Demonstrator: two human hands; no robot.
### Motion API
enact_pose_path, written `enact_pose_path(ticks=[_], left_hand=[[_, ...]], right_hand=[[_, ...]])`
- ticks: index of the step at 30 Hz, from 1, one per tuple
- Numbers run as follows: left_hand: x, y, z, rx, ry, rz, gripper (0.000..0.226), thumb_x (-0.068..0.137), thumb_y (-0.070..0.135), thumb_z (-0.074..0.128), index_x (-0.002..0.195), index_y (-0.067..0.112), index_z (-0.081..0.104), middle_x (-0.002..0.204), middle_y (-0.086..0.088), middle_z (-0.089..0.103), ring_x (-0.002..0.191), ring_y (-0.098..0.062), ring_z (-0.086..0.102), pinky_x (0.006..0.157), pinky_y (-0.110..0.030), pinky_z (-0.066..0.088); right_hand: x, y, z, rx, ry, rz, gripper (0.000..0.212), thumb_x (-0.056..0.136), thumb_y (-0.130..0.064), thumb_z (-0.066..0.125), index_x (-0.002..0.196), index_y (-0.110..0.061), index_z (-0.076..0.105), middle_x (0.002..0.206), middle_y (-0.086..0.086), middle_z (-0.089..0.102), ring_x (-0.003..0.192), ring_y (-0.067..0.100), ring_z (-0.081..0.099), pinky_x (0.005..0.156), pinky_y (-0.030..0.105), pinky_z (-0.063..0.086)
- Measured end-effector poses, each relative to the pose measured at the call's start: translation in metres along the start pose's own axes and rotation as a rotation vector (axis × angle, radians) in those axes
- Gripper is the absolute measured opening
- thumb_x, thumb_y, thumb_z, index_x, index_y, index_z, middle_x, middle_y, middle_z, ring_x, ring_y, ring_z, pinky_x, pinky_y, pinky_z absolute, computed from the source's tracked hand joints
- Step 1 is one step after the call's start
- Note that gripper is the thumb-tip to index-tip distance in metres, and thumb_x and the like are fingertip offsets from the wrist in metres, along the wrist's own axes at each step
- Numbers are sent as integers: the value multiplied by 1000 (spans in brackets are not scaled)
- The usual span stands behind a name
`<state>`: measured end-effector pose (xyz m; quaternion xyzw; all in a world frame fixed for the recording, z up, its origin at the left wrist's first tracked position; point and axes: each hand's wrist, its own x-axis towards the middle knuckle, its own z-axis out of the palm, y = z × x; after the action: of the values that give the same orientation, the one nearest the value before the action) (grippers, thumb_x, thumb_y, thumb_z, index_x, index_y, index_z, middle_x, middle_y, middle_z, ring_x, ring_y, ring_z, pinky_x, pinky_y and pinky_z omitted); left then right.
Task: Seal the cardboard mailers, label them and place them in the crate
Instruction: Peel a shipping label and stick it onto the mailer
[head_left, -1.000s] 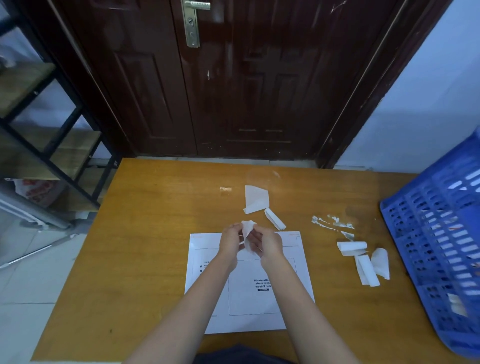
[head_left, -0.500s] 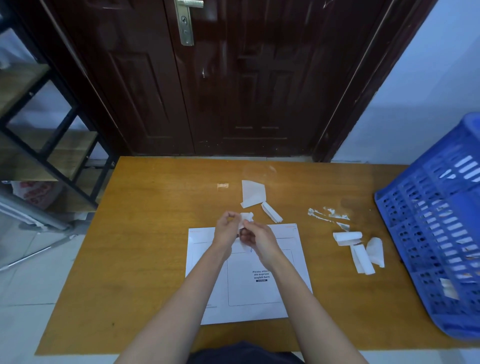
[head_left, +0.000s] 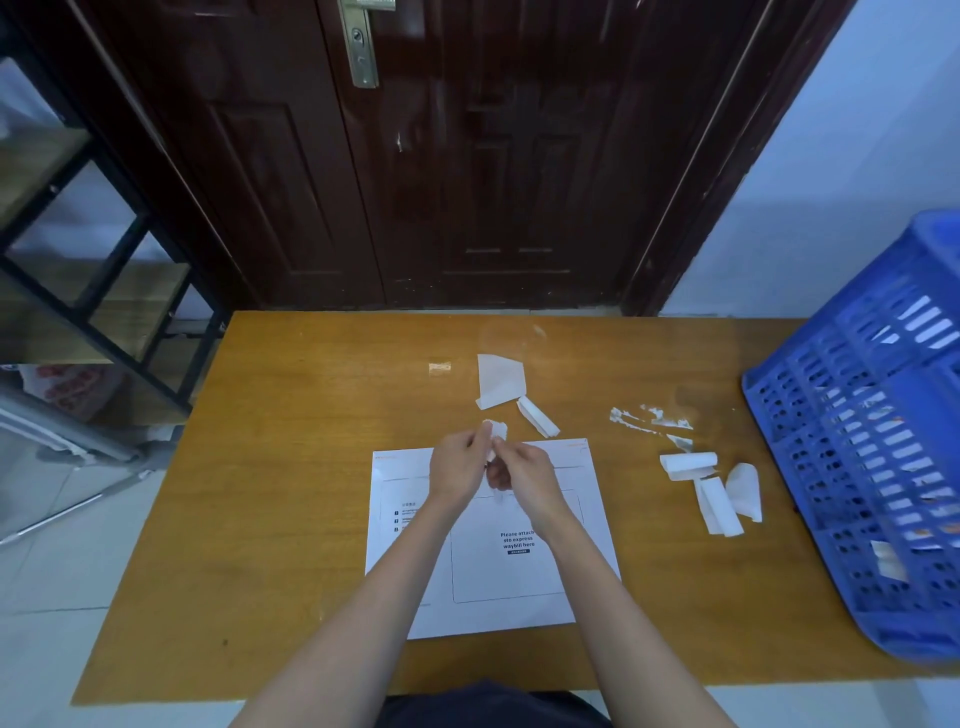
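Centre of frame: our left hand (head_left: 457, 465) and right hand (head_left: 522, 470) both pinch one small white paper scrap (head_left: 496, 434), grip narrow, fingertips together; whether it is a label or its backing we cannot tell. Directly beneath lies a white mailer (head_left: 488, 587) flat on the table (head_left: 291, 467), its printed waybill box bare, so labelling looks not yet done. Peeled strips (head_left: 719, 491) lie at right centre, more paper (head_left: 498, 382) above the hands. Far right, the blue crate (head_left: 857, 467) seems to hold some pieces already.
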<state>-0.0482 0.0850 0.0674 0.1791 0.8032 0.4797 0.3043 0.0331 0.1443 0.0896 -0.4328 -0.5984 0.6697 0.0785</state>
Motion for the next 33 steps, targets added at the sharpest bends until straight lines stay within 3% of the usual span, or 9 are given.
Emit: enact_pose_path(ticks=[5, 8, 13, 19, 22, 24, 28, 30, 33], left_hand=[[-2, 8, -6, -455, -96, -264, 39, 99, 34, 50, 67, 11, 52, 53, -3, 39, 46, -13, 33, 49, -19, 31], [-6, 10, -7, -541, -198, -250, 40, 100, 35, 46, 78, 6, 62, 53, -6, 52, 45, -14, 40, 49, -18, 34], [-9, 12, -2, -303, -199, -138, 38, 99, 39, 47, 81, 10, 64, 62, 1, 55, 44, -7, 38, 49, -17, 33], [-11, 19, -2, -266, -299, -204, 32, 100, 23, 36, 75, 10, 53, 60, 0, 50, 53, -12, 40, 53, -22, 32], [-11, 22, 5, -215, -230, -291, 32, 97, 28, 32, 81, 10, 54, 76, -6, 58, 62, -16, 48, 59, -27, 35], [-10, 22, 12, -106, -102, -240, 41, 99, 40, 32, 78, 17, 59, 81, -4, 63, 71, -20, 53, 62, -29, 38], [-7, 18, 21, -102, 90, -166, 40, 99, 29, 40, 63, 14, 47, 62, -2, 50, 69, -25, 46, 65, -33, 36], [-4, 15, 21, -200, 106, -207, 38, 99, 27, 42, 64, 13, 45, 62, -5, 48, 66, -25, 45, 62, -34, 36], [-4, 13, 21, -248, 107, -231, 37, 99, 26, 42, 67, 11, 48, 63, -6, 48, 61, -23, 43, 52, -28, 35]], right_hand=[[3, -1, -3, 352, -116, 79, 31, 100, -20, 46, 73, -6, 55, 54, 0, 43, 56, 16, 40, 61, 23, 41], [5, -1, -4, 558, -122, 202, 25, 99, -22, 48, 92, -1, 61, 51, 0, 37, 53, 16, 36, 60, 24, 38], [10, -6, -3, 264, 100, 324, 59, 99, -53, 29, 80, -7, 60, 65, 5, 58, 55, 14, 52, 60, 24, 44], [19, -3, 7, 74, 313, 159, 36, 97, -40, 45, 75, -13, 57, 76, 4, 59, 74, 22, 56, 67, 31, 41], [18, 2, 12, -67, 389, 101, 34, 97, -42, 43, 87, -13, 56, 82, 3, 63, 82, 22, 59, 71, 30, 41], [15, 4, 15, -111, 393, 40, 35, 98, -42, 41, 90, -13, 58, 81, 2, 65, 80, 20, 61, 68, 28, 40], [16, 6, 21, 70, 349, 30, 28, 97, -40, 46, 88, -16, 59, 81, 2, 65, 84, 22, 63, 76, 36, 50], [18, 6, 22, 151, 351, 60, 26, 96, -40, 49, 79, -21, 55, 82, 5, 66, 85, 28, 65, 79, 44, 53], [19, 8, 21, 165, 380, 77, 27, 95, -40, 51, 74, -22, 52, 80, 6, 65, 79, 27, 63, 72, 41, 51]])
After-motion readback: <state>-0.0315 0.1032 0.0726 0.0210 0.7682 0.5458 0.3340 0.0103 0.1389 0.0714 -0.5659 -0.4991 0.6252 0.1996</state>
